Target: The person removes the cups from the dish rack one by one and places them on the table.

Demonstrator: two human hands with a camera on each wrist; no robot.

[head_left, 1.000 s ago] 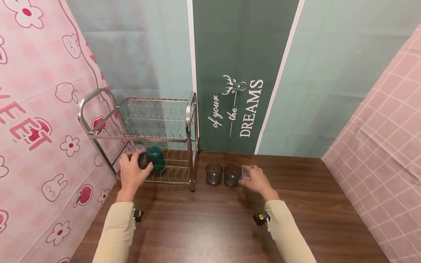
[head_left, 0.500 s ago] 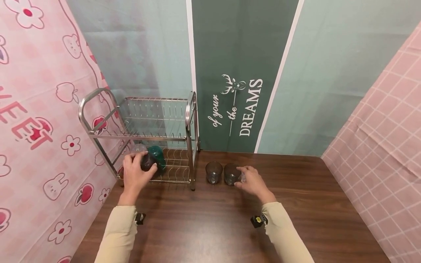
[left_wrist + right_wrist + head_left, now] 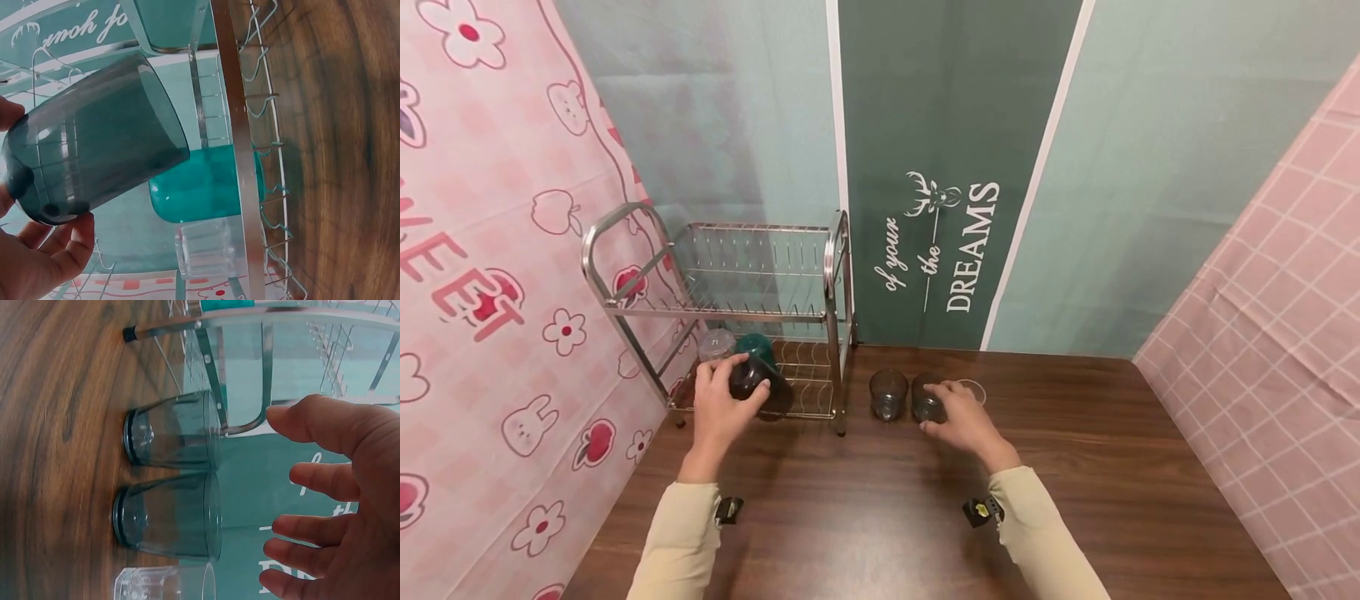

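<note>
My left hand (image 3: 721, 417) grips a dark see-through cup (image 3: 103, 134) by its base. The cup is tilted, its mouth turned down over the lower tier of the rack. Beside it a teal cup (image 3: 197, 187) and a clear cup (image 3: 209, 250) rest upside down on that tier. Over the table, my right hand (image 3: 964, 423) has its fingers spread and holds nothing. Near it, two dark cups, one nearer the rack (image 3: 172, 431) and one further right (image 3: 169, 515), stand upright. A second clear cup (image 3: 165, 584) stands beside them, mostly hidden by the hand in the head view.
The two-tier metal dish rack (image 3: 835, 350) stands at the back left of the wooden table (image 3: 880, 508). Its upper tier (image 3: 752, 271) overhangs the lower one. A pink cloth (image 3: 550, 250) borders the left side, and a green cloth (image 3: 955, 100) hangs behind.
My left hand has drawn the dark cup rightward and toward me, tilting it, which uncovers the clear cup in the rack. My right hand has shifted left from the clear cup toward the dark cups.
</note>
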